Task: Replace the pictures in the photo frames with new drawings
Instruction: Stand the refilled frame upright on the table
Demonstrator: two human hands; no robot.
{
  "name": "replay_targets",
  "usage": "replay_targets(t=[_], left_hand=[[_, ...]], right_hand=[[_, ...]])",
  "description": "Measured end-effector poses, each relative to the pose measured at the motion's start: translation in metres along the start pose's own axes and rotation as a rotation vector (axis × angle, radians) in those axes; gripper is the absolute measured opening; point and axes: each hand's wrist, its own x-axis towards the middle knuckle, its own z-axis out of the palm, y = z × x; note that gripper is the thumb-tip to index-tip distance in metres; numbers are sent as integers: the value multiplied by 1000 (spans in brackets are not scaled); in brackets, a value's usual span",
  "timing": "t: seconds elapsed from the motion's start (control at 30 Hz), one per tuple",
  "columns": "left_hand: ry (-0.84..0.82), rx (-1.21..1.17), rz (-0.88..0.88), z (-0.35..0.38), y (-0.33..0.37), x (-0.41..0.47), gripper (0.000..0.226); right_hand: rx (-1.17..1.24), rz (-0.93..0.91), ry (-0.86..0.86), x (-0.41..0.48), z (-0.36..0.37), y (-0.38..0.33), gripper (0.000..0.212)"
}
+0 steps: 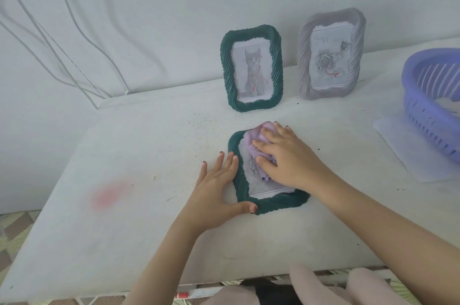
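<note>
A dark green photo frame [276, 202] lies flat on the white table [124, 192], holding a rose drawing. My right hand [288, 158] presses a crumpled lilac cloth [256, 135] onto the frame's glass. My left hand [219, 192] rests flat against the frame's left edge, thumb at its lower corner. Behind it, a second green frame [251, 68] with a cat drawing stands against the wall. A grey frame [332, 54] with a rose drawing stands to its right.
A purple plastic basket [433, 103] sits at the table's right edge on a sheet of paper [408, 155]. White cables [74, 56] hang down the wall at the left. A pink stain [109, 195] marks the tabletop's left part.
</note>
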Motion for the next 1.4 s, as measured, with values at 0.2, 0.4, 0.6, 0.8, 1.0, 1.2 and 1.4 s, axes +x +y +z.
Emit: replay_targets(t=[0.2, 0.4, 0.6, 0.8, 1.0, 1.2, 1.4], left_hand=[[47, -23, 10, 4, -1, -1, 107], [22, -21, 14, 2, -1, 0, 104], [23, -26, 10, 3, -2, 1, 105], [24, -20, 13, 3, -2, 0, 111], [22, -31, 6, 2, -2, 1, 105], [43, -33, 19, 4, -4, 0, 112], [24, -28, 17, 1, -2, -1, 109]], right_hand=[[67, -143, -39, -47, 1, -7, 62], [-117, 23, -30, -17, 1, -1, 62], [-75, -27, -21, -15, 7, -12, 57], [-70, 56, -54, -6, 3, 0, 48], [35, -59, -79, -35, 6, -13, 48], [19, -86, -118, -82, -3, -10, 63], [-24, 59, -59, -48, -14, 3, 43]])
